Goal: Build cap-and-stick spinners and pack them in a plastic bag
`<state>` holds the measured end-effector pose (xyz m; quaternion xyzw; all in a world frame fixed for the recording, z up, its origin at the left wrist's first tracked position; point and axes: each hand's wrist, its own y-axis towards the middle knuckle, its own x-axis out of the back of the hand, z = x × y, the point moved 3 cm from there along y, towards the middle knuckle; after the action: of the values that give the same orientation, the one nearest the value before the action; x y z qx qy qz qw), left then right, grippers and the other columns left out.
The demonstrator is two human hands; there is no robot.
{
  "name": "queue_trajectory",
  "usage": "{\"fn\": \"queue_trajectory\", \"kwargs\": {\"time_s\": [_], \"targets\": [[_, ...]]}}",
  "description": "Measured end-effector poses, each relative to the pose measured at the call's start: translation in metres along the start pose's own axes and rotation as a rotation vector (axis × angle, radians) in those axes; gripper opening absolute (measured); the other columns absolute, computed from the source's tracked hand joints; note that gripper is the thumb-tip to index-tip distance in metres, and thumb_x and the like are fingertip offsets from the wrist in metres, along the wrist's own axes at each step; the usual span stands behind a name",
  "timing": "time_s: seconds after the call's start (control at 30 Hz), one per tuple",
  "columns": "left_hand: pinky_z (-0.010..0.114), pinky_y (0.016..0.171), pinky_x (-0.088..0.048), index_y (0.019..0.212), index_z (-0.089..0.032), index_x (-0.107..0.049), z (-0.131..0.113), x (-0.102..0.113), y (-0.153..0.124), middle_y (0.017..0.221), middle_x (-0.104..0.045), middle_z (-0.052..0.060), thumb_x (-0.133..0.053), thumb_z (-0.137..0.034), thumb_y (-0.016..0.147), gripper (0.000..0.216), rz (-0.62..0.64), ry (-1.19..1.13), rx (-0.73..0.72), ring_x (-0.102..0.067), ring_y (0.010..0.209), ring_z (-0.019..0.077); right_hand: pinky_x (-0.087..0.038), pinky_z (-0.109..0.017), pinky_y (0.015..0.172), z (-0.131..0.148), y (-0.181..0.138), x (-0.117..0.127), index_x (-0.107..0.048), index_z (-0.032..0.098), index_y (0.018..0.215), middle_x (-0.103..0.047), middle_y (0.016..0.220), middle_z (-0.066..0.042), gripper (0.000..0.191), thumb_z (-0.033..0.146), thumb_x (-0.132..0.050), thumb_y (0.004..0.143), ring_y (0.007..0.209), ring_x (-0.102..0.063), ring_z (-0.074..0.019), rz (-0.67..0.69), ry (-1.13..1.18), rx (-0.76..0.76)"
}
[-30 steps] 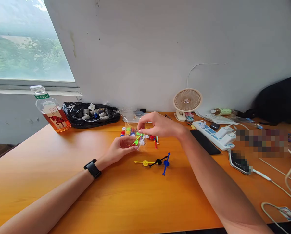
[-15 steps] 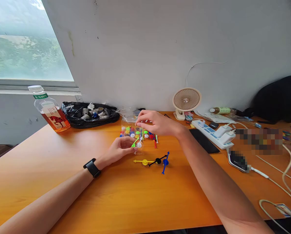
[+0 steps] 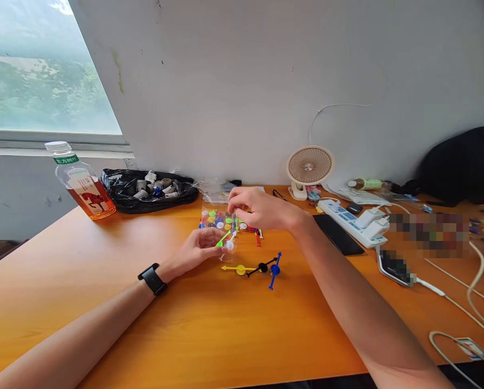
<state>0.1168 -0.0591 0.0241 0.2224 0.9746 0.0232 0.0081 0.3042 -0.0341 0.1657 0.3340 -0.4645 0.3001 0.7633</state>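
My left hand [image 3: 204, 247], with a black watch on its wrist, is closed on the near end of a clear plastic bag [image 3: 228, 256]. A green spinner arrow [image 3: 223, 239] and a white spinner arrow [image 3: 230, 245] show by its fingers. My right hand [image 3: 256, 207] is over the bag's right part, fingers curled together; what they hold, if anything, is hidden. Coloured round pieces lie around and under the hands. Nearer me on the table are a yellow spinner arrow [image 3: 241, 269], a black spinner arrow [image 3: 262, 267] and a blue spinner arrow [image 3: 275, 269].
A tea bottle [image 3: 88, 194] and a black plastic bag [image 3: 116, 197] of small items stand at the left. Behind my right arm are a small fan [image 3: 310, 165], a black flat slab [image 3: 339, 235] and a power strip [image 3: 347, 221]. Cables run along the right side.
My right hand has dropped slightly, its fingers curling closer together over the bag. The bag end and the spinners at my left hand have shifted a little toward me.
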Motion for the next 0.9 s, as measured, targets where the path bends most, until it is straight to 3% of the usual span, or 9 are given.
{"fn": "queue_trajectory", "kwargs": {"time_s": [0.1,0.23,0.43,0.53,0.63,0.67,0.73,0.9], "targets": [[0.029,0.084,-0.056,0.105,-0.016,-0.074,0.000,0.000,0.000,0.103,-0.079,0.008,-0.091,-0.036,0.078,0.037,0.019,-0.019,-0.015,-0.074,0.090,0.0200,-0.039,-0.029,0.067,-0.005,0.002,0.003,-0.070,0.015,0.078,-0.068,0.086,-0.006,0.019,0.014,-0.056,0.091,0.072,-0.054,-0.0142,-0.093,0.013,-0.028],[0.027,0.081,-0.055,0.104,-0.016,-0.075,0.003,0.003,0.002,0.099,-0.078,0.006,-0.090,-0.034,0.080,0.033,0.034,-0.018,-0.053,-0.072,0.087,0.0179,-0.045,-0.027,0.069,-0.024,0.004,0.001,-0.073,0.016,0.090,-0.072,0.085,-0.004,0.010,0.019,-0.063,0.087,0.076,-0.062,-0.0154,-0.157,0.239,-0.083],[0.028,0.079,-0.055,0.109,-0.014,-0.076,0.005,0.004,0.002,0.104,-0.078,0.009,-0.087,-0.036,0.083,0.035,0.117,-0.038,-0.031,-0.071,0.089,0.0198,-0.053,-0.028,0.070,-0.056,0.005,-0.009,-0.077,0.016,0.095,-0.071,0.082,-0.004,0.017,0.028,-0.070,0.085,0.074,-0.066,-0.0151,-0.034,0.658,-0.184],[0.027,0.079,-0.055,0.109,-0.015,-0.076,0.002,0.005,0.002,0.103,-0.077,0.007,-0.087,-0.038,0.081,0.037,0.054,-0.005,-0.020,-0.070,0.090,0.0201,-0.055,-0.028,0.074,-0.066,0.003,-0.009,-0.074,0.019,0.101,-0.072,0.096,-0.005,0.018,0.030,-0.070,0.088,0.080,-0.067,-0.0151,-0.066,0.749,-0.230],[0.028,0.078,-0.056,0.107,-0.017,-0.074,0.002,0.008,0.003,0.102,-0.076,0.006,-0.088,-0.041,0.079,0.040,-0.062,0.007,-0.002,-0.069,0.089,0.0203,-0.052,-0.025,0.069,-0.076,-0.001,-0.006,-0.065,0.021,0.105,-0.071,0.098,-0.003,0.015,0.030,-0.064,0.093,0.077,-0.066,-0.0138,-0.133,0.687,-0.326],[0.028,0.077,-0.056,0.106,-0.017,-0.073,0.003,0.009,0.004,0.101,-0.075,0.006,-0.087,-0.043,0.079,0.040,-0.093,0.003,0.004,-0.069,0.089,0.0201,-0.050,-0.025,0.066,-0.078,-0.002,-0.007,-0.064,0.020,0.102,-0.071,0.094,-0.003,0.013,0.029,-0.064,0.093,0.074,-0.064,-0.0135,-0.100,0.611,-0.353],[0.028,0.075,-0.056,0.104,-0.016,-0.072,0.005,0.010,0.005,0.098,-0.074,0.005,-0.087,-0.044,0.079,0.040,-0.144,-0.003,0.012,-0.068,0.087,0.0198,-0.046,-0.025,0.064,-0.078,-0.002,-0.013,-0.065,0.018,0.094,-0.070,0.087,-0.003,0.012,0.029,-0.066,0.091,0.072,-0.062,-0.0138,0.098,0.426,-0.360],[0.028,0.074,-0.056,0.101,-0.016,-0.071,0.007,0.013,0.006,0.095,-0.071,0.004,-0.089,-0.044,0.075,0.042,-0.220,0.003,0.008,-0.066,0.087,0.0195,-0.044,-0.025,0.067,-0.052,-0.004,-0.056,-0.076,0.014,0.087,-0.075,0.085,-0.003,0.030,0.041,-0.084,0.077,0.078,-0.066,-0.0164,0.846,0.181,-0.245]]}}
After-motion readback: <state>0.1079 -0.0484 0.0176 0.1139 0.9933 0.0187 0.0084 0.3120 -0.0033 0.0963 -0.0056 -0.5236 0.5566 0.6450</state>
